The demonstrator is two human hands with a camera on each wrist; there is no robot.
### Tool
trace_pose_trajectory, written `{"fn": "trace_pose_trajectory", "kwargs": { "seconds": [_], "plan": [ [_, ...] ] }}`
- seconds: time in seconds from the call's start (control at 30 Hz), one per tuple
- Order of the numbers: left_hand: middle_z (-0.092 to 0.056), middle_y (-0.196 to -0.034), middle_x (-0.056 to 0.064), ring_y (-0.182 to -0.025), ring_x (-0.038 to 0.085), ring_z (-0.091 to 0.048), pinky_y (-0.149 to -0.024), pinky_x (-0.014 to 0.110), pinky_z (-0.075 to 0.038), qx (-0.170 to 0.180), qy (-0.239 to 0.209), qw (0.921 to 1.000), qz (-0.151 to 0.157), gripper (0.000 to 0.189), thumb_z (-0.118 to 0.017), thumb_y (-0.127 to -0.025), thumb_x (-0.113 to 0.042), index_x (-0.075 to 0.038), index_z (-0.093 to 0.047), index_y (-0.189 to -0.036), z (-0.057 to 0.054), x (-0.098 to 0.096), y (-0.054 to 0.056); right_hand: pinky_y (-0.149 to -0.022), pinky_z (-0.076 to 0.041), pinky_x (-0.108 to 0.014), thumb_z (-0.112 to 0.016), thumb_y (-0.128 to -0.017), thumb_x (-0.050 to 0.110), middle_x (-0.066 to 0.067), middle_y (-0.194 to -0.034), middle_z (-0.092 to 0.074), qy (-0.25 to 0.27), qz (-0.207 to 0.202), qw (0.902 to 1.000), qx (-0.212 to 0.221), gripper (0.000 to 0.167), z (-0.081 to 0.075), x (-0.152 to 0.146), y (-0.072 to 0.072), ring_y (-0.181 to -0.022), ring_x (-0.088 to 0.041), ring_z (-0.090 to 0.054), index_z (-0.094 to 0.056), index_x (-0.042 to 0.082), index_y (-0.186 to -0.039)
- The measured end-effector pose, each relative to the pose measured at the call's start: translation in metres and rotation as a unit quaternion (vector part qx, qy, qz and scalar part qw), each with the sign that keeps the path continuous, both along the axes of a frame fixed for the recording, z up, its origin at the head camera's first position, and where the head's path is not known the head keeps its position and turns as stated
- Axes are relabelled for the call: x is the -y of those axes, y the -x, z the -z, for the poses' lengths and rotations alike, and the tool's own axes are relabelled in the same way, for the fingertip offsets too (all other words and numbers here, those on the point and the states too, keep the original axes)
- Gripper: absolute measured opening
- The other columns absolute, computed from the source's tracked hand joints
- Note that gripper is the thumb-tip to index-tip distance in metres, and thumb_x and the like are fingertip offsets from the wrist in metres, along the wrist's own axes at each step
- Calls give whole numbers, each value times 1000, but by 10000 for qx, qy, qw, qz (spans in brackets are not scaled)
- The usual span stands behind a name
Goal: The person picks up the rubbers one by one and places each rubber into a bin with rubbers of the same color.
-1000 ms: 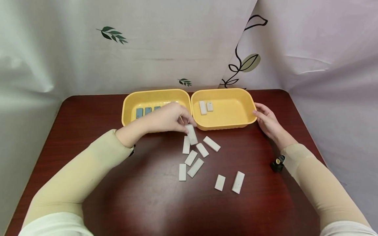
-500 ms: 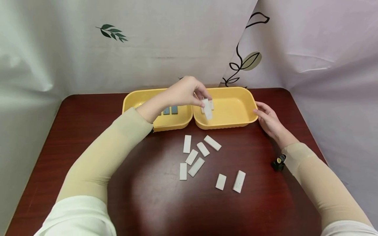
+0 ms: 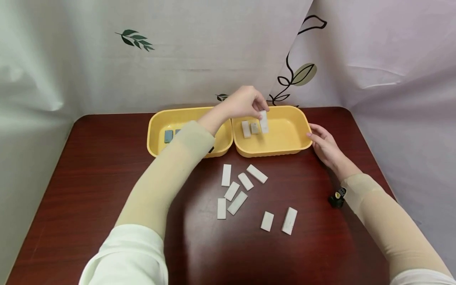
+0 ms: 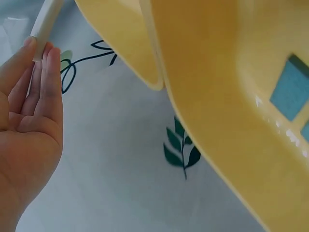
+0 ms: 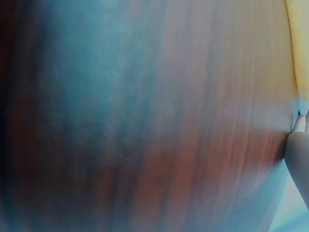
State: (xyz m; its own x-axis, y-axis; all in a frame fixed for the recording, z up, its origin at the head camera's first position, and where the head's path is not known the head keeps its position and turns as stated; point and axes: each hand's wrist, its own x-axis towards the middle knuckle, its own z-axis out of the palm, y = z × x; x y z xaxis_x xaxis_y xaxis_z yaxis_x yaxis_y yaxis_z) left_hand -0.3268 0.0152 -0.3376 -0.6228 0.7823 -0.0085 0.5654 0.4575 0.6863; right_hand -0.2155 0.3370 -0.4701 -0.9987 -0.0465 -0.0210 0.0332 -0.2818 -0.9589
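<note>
My left hand [image 3: 246,101] pinches a white rectangular block [image 3: 264,122] by its upper end, over the right yellow tray [image 3: 274,152]. Two white blocks, one long [image 3: 246,130] and one short [image 3: 254,128], lie in that tray just left of the held one. In the left wrist view, thumb and fingertips grip the lower end of the white block [image 4: 47,24]. At the tray's right end, my right hand [image 3: 325,148] holds the rim, thumb on the edge and fingers along the outer side. Only part of that hand [image 5: 298,145] enters the right wrist view.
A second yellow tray [image 3: 154,146] adjoins on the left, with blue blocks [image 3: 168,136] inside, partly hidden by my left arm. Several white blocks [image 3: 232,191] lie loose on the dark red table [image 3: 89,178] in front. A pale patterned curtain [image 3: 199,51] stands behind.
My left hand has carried the white block from above the loose pile, up and right, to over the right tray. My right hand stays on the tray's end.
</note>
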Motion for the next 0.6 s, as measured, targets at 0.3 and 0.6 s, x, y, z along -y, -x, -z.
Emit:
{"fn": "trace_pose_trajectory", "kwargs": {
  "seconds": [0.3, 0.6],
  "plan": [
    [-78, -116, 15, -106, 23, -72, -96, 26, -58, 302, 78, 9983, -500, 27, -80, -92, 1, 2, -78, -119, 24, -23, 13, -97, -52, -15, -50, -106, -7, 4, -119, -70, 4, -31, 10000, -3, 31, 0, 1, 1, -110, -8, -64, -68, 13, -122],
    [-78, -117, 12, -108, 20, -72, -98, 26, -57, 178, 509, 9972, -524, 22, -76, -94, 2, -3, -79, -116, 35, -34, 19, -96, -52, -16, -50, -106, -8, 3, -118, -70, 44, -22, 10000, 6, 32, 2, 0, 1, -109, -9, -65, -69, 12, -121]
  ]
}}
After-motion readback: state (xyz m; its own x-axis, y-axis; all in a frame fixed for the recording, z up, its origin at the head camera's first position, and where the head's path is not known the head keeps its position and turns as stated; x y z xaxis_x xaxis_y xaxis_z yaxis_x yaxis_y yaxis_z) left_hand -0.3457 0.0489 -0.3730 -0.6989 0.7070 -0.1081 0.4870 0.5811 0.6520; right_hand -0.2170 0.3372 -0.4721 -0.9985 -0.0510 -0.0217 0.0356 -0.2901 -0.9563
